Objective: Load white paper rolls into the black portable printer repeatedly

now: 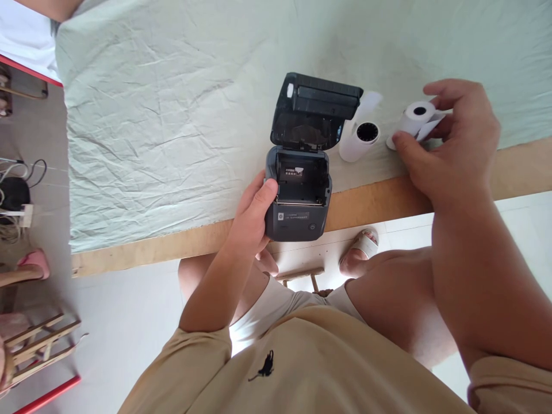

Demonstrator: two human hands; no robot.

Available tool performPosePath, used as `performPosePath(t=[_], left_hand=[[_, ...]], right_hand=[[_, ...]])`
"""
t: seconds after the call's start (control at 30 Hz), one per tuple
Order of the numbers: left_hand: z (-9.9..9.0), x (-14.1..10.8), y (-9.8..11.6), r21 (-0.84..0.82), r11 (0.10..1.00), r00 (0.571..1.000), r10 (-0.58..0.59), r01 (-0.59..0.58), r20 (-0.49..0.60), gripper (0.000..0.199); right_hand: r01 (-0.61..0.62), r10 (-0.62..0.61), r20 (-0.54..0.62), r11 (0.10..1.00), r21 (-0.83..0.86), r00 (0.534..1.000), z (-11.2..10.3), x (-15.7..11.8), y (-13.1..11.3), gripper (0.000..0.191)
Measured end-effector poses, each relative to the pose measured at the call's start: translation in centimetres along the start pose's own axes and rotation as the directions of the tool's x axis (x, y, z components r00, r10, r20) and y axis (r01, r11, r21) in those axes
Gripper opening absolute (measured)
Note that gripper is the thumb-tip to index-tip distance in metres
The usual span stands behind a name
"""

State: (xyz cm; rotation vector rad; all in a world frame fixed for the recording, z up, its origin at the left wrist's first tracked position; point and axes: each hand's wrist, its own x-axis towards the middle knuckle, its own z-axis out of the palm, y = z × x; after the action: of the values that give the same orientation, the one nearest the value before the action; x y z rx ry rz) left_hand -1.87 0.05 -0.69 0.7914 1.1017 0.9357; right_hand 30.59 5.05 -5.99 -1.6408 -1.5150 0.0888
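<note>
A dark grey portable label printer (297,221) has its hinged lid (317,109) swung up, so its bare paper bay shows. My left hand (252,215) grips the printer by its left side, thumb on the rim of the bay. Over to the right, my right hand (457,138) curls round a white paper roll (411,121) standing on end, thumb on its near side and fingers behind it. A loose paper tail sticks out toward my palm. Between printer and hand stands a second paper roll (356,146) with a dark core and a loose strip behind it.
A pale green cloth (172,115) covers the table, leaving a wooden front edge (371,201) bare. Another person's arm (52,7) shows at the top left corner. On the floor at left are cables (15,224) and a wooden stool (41,345).
</note>
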Motion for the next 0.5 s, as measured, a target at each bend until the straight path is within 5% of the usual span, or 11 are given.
performPosePath(t=[0.13, 0.3, 0.33, 0.4, 0.5], left_hand=[[0.1, 0.1, 0.0, -0.017, 1.000, 1.000, -0.023, 0.023, 0.017, 0.061], [0.0, 0.2, -0.3, -0.036, 0.999, 0.999, 0.029, -0.028, 0.038, 0.057], [-0.1, 0.1, -0.3, -0.031, 0.999, 0.998, 0.045, -0.044, 0.039, 0.056], [-0.1, 0.1, -0.4, -0.010, 0.997, 0.997, 0.075, -0.075, 0.023, 0.054], [-0.1, 0.0, -0.3, 0.013, 0.995, 0.995, 0.101, -0.101, 0.020, 0.056]], right_hand=[[0.058, -0.044, -0.203, 0.996, 0.062, 0.978, 0.1, 0.5, -0.6, 0.052], [0.382, -0.261, -0.432, 0.897, 0.222, 0.864, 0.5, -0.9, -5.2, 0.062], [0.414, -0.292, -0.408, 0.874, 0.253, 0.865, 0.5, -1.7, -6.9, 0.063], [0.349, -0.291, -0.219, 0.884, 0.311, 0.931, 0.4, -3.2, -10.3, 0.038], [0.385, -0.392, -0.050, 0.861, 0.333, 0.919, 0.3, -4.4, -13.6, 0.026]])
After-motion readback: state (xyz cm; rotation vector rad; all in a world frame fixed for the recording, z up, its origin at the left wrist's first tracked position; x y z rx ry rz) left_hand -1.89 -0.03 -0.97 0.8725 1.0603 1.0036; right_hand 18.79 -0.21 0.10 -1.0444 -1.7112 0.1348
